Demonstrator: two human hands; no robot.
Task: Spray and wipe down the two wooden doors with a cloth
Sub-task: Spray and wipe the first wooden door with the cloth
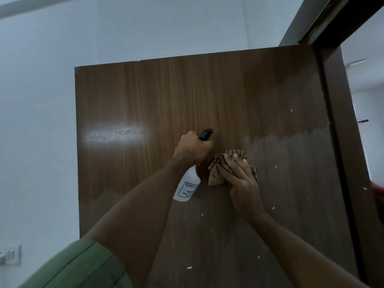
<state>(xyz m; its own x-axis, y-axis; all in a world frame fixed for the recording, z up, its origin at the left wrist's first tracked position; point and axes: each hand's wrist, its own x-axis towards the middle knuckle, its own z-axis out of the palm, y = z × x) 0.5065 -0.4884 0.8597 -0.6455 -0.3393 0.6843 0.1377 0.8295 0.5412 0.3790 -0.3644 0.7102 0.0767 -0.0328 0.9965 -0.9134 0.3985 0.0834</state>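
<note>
A brown wooden door (166, 96) fills the middle of the view, its top edge visible. My left hand (192, 149) grips a white spray bottle (187, 187) by its black trigger head, nozzle pointing at the door's upper part. My right hand (242, 181) holds a crumpled brown striped cloth (224, 165) pressed against the door, just right of the bottle. A duller wet-looking band covers the door's right and lower area, and small white specks dot the surface.
A dark door frame (340, 142) runs along the door's right side, with a bright room beyond it. White wall (37, 121) lies to the left, with a switch plate (10, 256) at the lower left edge.
</note>
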